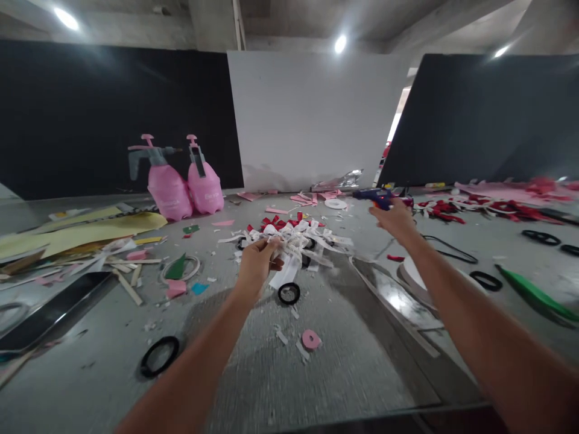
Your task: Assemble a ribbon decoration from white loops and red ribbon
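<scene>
My left hand [259, 265] is closed in a pinch on a white ribbon [294, 248] with faint print, at the near edge of a heap of white and red ribbon pieces [304, 228]. Out to the right, over the back of the table, my right hand [394, 218] has its fingers around a dark blue glue gun [374, 195] with an orange trigger. The gun's nozzle points left. Part of its handle is hidden by the hand. Just below the left hand lies a black ring [288, 293].
Two pink spray bottles [168, 191] stand at the back left. Yellow sheets [90, 234], sticks and a dark flat slab [54, 307] lie at left. A white ribbon roll [414, 278], black rings [485, 280], a green strip [536, 292] and red-white ribbons [488, 210] lie at right.
</scene>
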Tool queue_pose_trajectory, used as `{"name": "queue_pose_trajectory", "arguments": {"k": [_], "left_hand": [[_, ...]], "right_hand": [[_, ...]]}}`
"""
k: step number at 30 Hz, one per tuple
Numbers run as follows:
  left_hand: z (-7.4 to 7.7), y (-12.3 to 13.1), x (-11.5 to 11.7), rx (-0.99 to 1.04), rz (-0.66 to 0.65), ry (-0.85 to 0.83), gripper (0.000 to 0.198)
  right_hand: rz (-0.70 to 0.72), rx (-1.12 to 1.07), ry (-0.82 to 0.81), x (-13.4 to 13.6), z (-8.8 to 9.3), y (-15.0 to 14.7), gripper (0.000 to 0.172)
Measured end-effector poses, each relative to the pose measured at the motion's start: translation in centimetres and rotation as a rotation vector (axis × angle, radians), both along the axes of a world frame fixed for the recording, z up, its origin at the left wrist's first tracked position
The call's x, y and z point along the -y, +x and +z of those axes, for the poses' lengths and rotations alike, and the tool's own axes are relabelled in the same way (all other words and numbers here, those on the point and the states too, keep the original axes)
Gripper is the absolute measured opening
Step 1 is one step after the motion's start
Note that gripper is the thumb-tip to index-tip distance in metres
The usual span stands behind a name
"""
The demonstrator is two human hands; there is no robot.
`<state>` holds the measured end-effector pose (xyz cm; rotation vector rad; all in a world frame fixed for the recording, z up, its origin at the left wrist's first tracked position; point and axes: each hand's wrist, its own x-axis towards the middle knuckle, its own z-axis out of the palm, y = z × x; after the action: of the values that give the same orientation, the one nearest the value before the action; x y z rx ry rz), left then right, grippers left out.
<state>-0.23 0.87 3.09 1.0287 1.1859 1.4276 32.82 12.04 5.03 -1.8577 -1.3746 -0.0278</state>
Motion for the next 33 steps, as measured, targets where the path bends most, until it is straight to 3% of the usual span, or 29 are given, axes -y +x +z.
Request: {"name": "queue_pose_trajectory", "arguments": {"k": [2, 4, 7, 10, 19, 33], "left_hand": [[-0.2, -0.3, -0.1, -0.006, 0.02, 0.0, 0.041], [-0.5, -0.6, -0.2, -0.021, 0.036, 0.003, 0.041], [-1.0, -1.0, -0.4, -0.057, 0.065, 0.015, 0.04], [-1.5, -1.2, -0.6, -0.079, 0.08, 0.037, 0.04], [-1.3, -0.7, -0.3, -0.067, 0.057, 0.018, 0.038], [-1.5, -0.2, -0.4, -0.011, 0.052, 0.036, 0.041]], "right_hand": [[0.203, -0.149, 0.048, 2.8, 0.5, -3.5, 0.045], [0.315, -0.152, 0.157, 5.4, 0.1, -6.6, 0.034], [0.393, -0.085, 0.206, 8.2, -1.5, -10.0, 0.025], [0.44, 0.007, 0.124, 9.6, -3.2, -11.8, 0.026], [0.454, 0.056, 0.026, 9.6, -4.3, -13.0, 0.027], [0.49, 0.02, 0.053, 9.1, -4.8, -12.5, 0.02]]}}
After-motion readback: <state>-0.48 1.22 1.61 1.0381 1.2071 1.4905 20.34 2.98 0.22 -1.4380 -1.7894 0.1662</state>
